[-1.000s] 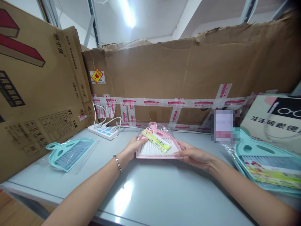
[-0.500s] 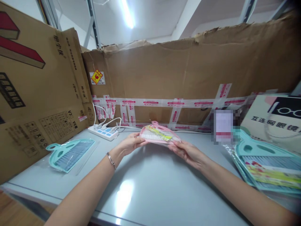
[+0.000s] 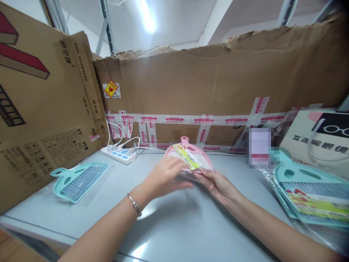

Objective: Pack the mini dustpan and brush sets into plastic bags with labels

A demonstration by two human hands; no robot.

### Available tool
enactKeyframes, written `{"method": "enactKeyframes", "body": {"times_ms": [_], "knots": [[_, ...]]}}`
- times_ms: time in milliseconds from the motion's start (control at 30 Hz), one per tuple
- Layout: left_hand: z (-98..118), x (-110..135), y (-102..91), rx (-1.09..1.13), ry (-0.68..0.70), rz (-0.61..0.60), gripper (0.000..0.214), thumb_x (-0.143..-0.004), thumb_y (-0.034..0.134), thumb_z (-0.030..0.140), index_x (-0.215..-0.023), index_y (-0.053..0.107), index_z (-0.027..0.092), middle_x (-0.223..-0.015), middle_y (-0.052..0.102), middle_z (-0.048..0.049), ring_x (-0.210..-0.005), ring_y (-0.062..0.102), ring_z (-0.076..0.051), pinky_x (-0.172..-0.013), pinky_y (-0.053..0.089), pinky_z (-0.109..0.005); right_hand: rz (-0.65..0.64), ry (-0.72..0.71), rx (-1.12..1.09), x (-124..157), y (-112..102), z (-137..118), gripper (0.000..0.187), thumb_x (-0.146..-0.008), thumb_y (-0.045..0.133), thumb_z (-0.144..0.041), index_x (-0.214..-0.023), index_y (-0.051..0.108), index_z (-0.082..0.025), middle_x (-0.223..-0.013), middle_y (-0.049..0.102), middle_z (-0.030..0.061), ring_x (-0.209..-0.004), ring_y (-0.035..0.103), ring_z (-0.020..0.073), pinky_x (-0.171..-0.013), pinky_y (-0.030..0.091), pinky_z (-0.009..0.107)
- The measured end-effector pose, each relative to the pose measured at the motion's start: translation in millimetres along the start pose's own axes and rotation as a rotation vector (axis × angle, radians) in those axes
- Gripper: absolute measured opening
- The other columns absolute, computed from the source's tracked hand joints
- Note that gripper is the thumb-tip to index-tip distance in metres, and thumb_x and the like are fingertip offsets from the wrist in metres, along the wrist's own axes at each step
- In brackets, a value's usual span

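Note:
A pink dustpan-and-brush set (image 3: pixel 204 160) in a clear plastic bag is held above the table, its handle pointing away from me and a yellow-green label card across it. My right hand (image 3: pixel 218 183) pinches the bag at the near right corner. In front of the set's near left side is my left hand (image 3: pixel 167 178), slightly blurred, its thumb stretched apart from the fingers. It covers part of the bristles and grips nothing that I can see; whether the fingertips touch the bag I cannot tell.
A bagged blue-green dustpan set (image 3: pixel 80 180) lies at left, others (image 3: pixel 308 182) are stacked at right. Behind are a white power strip (image 3: pixel 119 154) with cords and a large cardboard box (image 3: pixel 174 87). Another carton (image 3: pixel 54 98) stands left, a printed bag (image 3: pixel 308 134) right.
My left hand has let go of the pink set's left edge and moved right, across its front. The set now tilts up more, showing more of its face; my right hand still holds it.

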State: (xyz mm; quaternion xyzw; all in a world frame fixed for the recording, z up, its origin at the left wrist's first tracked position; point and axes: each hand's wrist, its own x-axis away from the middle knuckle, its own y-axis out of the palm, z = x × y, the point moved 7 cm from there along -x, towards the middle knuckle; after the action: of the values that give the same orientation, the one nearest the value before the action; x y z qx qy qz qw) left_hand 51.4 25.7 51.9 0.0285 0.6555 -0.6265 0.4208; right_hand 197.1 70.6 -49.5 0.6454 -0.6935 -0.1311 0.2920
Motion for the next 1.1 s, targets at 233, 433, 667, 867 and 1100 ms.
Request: {"method": "enactKeyframes", "body": {"times_ms": [233,433,667,867,1100], "knots": [[32.0,8.6,37.2,-0.399,0.255,-0.289,0.012,-0.084,0.045,0.011,-0.088,0.056,0.012,-0.081,0.062,-0.0067,-0.074,0.056,-0.018,-0.062,0.035,-0.03,0.054,-0.063,0.013,26.5,-2.5,4.5,0.02,-0.068,0.06,-0.002,-0.083,0.058,-0.016,-0.079,0.07,0.0051,-0.072,0.067,0.016,-0.067,0.057,0.022],[29.8,10.6,43.6,-0.524,0.152,-0.39,0.009,-0.081,0.05,0.012,-0.075,0.057,0.013,-0.076,0.06,-0.0076,-0.072,0.053,-0.019,-0.061,0.034,-0.031,0.068,-0.036,0.057,26.3,-25.6,9.2,0.022,-0.067,0.062,-0.005,-0.085,0.059,-0.018,-0.081,0.07,0.0038,-0.075,0.067,0.0166,-0.07,0.058,0.024],[6.7,7.5,30.3,-0.589,0.033,-0.373,0.006,-0.078,0.054,0.013,-0.077,0.06,0.016,-0.087,0.057,-0.0076,-0.084,0.05,-0.021,-0.063,0.032,-0.031,0.165,-0.003,0.015,31.7,-26.4,2.7,0.022,-0.071,0.054,-0.001,-0.086,0.057,-0.018,-0.079,0.071,0.004,-0.071,0.068,0.0153,-0.067,0.059,0.022],[3.3,3.3,0.3,-0.627,-0.003,-0.266,0.006,-0.077,0.056,0.022,-0.074,0.061,0.018,-0.096,0.058,-0.0074,-0.087,0.049,-0.022,-0.067,0.03,-0.033,0.113,0.005,-0.014,34.0,-20.0,2.5,0.026,-0.072,0.055,-0.002,-0.092,0.056,-0.017,-0.088,0.071,0.0062,-0.078,0.068,0.0179,-0.069,0.059,0.025],[48.0,8.6,17.9,-0.383,0.479,-0.243,0.019,-0.085,0.041,0.009,-0.077,0.056,0.017,-0.08,0.061,-0.0011,-0.082,0.049,-0.014,-0.077,0.029,-0.031,0.142,-0.028,-0.039,26.2,-29.6,-5.2,0.023,-0.072,0.048,0.002,-0.083,0.058,-0.016,-0.081,0.071,0.006,-0.077,0.068,0.0182,-0.068,0.059,0.024]]}}
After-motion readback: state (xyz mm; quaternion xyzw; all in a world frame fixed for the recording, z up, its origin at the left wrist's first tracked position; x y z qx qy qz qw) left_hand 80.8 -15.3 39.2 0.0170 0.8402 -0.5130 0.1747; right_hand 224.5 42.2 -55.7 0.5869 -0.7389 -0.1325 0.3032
